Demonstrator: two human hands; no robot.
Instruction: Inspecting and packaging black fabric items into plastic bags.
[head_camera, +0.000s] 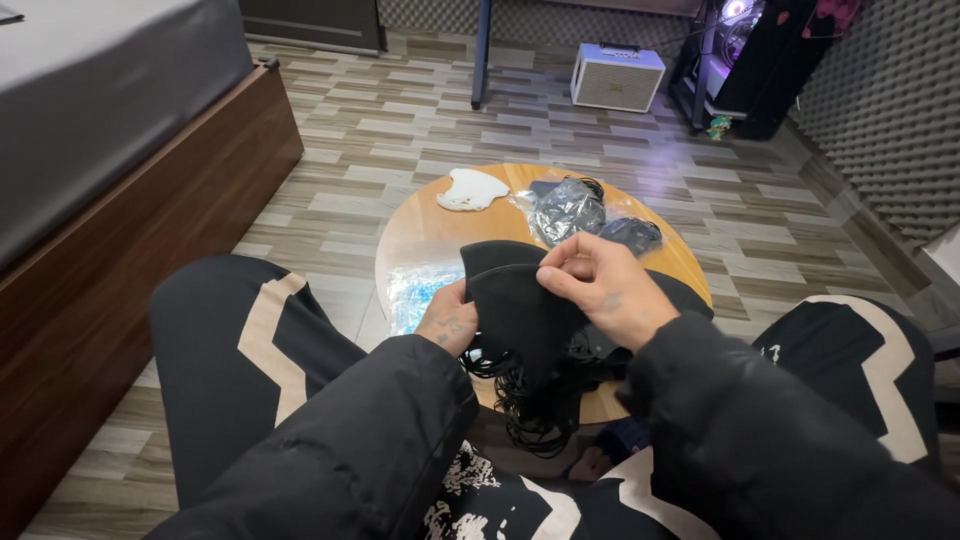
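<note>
Black masks (510, 305), a stack w/ loops dangling, sit over the round table's (430, 235) near edge. Your left hand (447, 318) clamps the stack underneath; right hand (598, 285) pinches the top one, prob. to peel it apart.

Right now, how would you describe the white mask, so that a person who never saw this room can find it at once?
Find the round wooden table on the striped floor, before the person's knees. On its far left edge lies the white mask, flat and alone. It is the only white piece there: the masks in both hands are black, and the clear bags to its right hold dark ones.
</note>
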